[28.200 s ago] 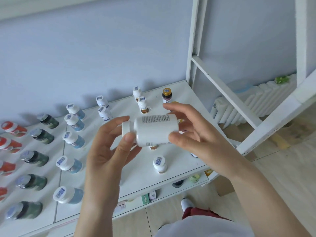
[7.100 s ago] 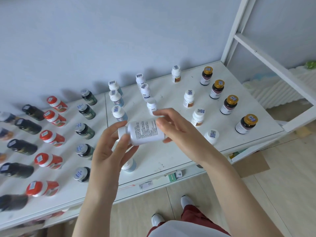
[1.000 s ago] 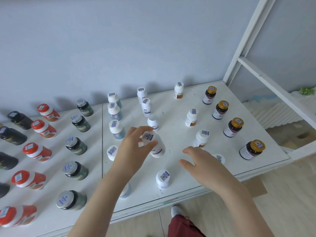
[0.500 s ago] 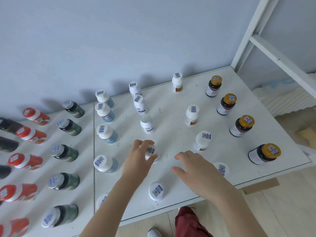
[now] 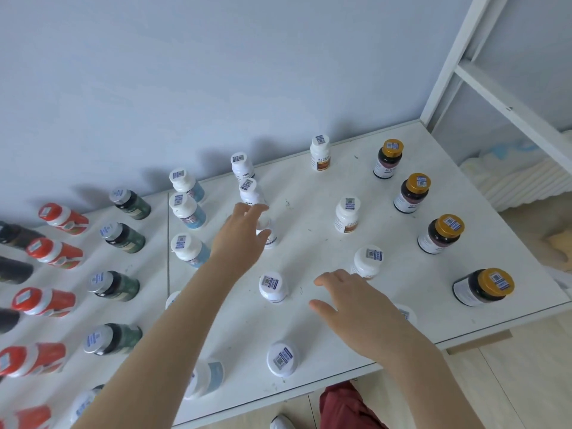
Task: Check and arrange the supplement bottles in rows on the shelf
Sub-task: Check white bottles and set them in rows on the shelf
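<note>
- white shelf (image 5: 309, 212), pale blue wall (image 5: 216, 72) behind it
- gold-capped bottles (image 5: 414, 191): dark brown, along the shelf's right side
- white bottles (image 5: 346, 213) mid-shelf, blue-printed cap stickers
- green bottles (image 5: 123, 233), silver caps, left of centre
- red-orange bottles (image 5: 55, 253) far left

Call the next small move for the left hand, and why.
Probably close the left hand on the white bottle under its fingertips and lift it for checking. The fingers are spread at its cap, not yet wrapped. The right hand hovers open and empty over the shelf.
</note>
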